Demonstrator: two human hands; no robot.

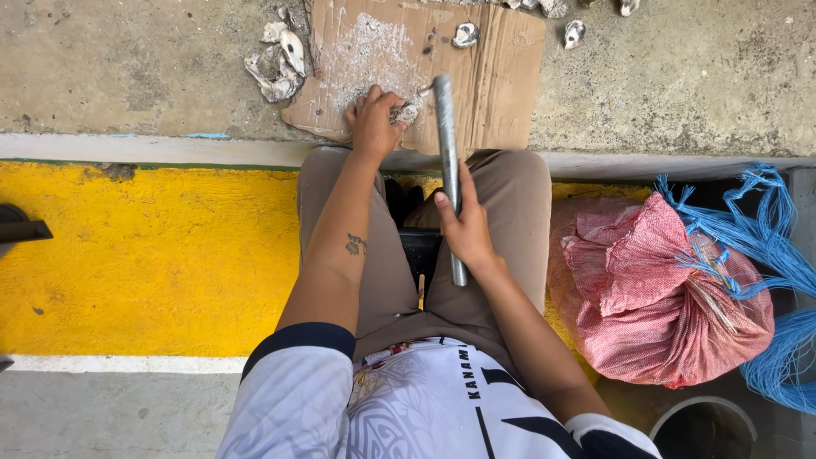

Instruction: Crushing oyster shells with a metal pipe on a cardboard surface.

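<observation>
Nearest to the camera, at 6 o'clock, is the person's white patterned shirt with dark cuffs, and above it the brown trousers on the bent knees. At 4 o'clock from the middle lies a red mesh sack, full and crumpled, with a bundle of blue cords draped over it and beside it at 3 o'clock. Low at 5 o'clock the rim of a white bucket shows.

The right hand is a little right of the middle. Its fingers are wrapped around the lower part of a grey metal rod, thumb on the side. The rod stands almost along the 12 o'clock line, and its top end carries a small pointed head that touches the shell.

The left hand is farther, at 12 o'clock from the middle. It is pressed down with fingers curled over an oyster shell, holding it on a piece of brown cardboard. The cardboard has white dust and crumbs on it.

To the left, at 9 o'clock, the floor is painted yellow. Beyond the kerb, on the grey concrete, a heap of empty shells lies at 11 o'clock, just beside the cardboard edge. Some single shells lie at 12 to 1 o'clock, near the top border.
</observation>
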